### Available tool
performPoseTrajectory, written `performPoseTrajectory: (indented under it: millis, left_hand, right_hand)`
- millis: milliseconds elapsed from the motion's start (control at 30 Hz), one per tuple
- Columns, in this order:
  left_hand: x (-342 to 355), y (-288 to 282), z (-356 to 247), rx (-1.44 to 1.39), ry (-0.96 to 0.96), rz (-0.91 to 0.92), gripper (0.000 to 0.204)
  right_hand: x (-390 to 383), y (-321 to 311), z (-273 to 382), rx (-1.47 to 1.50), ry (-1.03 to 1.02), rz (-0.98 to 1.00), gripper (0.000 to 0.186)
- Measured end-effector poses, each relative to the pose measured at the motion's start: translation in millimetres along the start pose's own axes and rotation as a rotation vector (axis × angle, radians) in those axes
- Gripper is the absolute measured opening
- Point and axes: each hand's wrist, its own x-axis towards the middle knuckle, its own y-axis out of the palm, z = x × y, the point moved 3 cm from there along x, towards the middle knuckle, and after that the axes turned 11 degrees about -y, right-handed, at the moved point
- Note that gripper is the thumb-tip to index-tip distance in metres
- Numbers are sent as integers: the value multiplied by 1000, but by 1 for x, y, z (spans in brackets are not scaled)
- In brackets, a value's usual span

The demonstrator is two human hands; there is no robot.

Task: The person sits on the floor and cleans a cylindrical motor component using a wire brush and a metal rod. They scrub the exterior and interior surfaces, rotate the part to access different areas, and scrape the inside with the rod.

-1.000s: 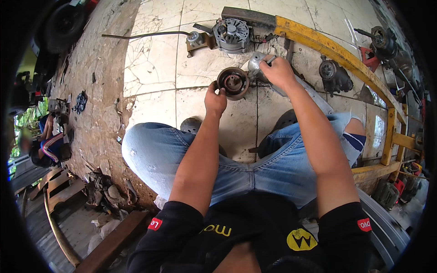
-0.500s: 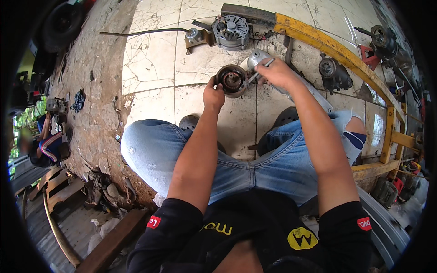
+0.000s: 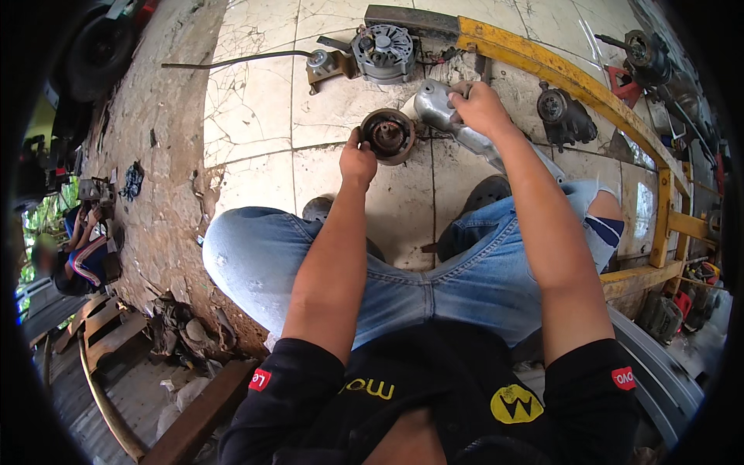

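Note:
My left hand (image 3: 359, 160) is closed on the near left rim of a round, rust-brown motor housing (image 3: 401, 158), with reddish windings and a central shaft inside its upturned opening. It stands on the tiles. To its right lies a long silver metal casting (image 3: 438, 108), rounded at its far end. My right hand (image 3: 480, 108) is over this casting with bent, closed fingers. What those fingers hold is hidden, and no tool shows beyond them.
Beyond the housing lie a finned alternator (image 3: 384, 54) and a bracket (image 3: 322, 66) with a long rod. A yellow metal frame (image 3: 542, 66) curves along the right. A dark motor part (image 3: 567, 118) lies inside it. Another person (image 3: 84, 252) sits far left.
My right hand has moved away from the round housing, up and right along the casting. The thin metal tool it held at the housing no longer shows. My left hand stays on the housing.

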Motion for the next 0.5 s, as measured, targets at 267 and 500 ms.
performPoseTrajectory:
  millis: [267,500]
  left_hand:
    - [0,0,-4,-6,-13,46,47]
    - [-10,-2,-16,43,-42,4,48]
  right_hand:
    - [-13,32,17,105,18,441,30]
    - [-9,17,16,-266,-19,100,58]
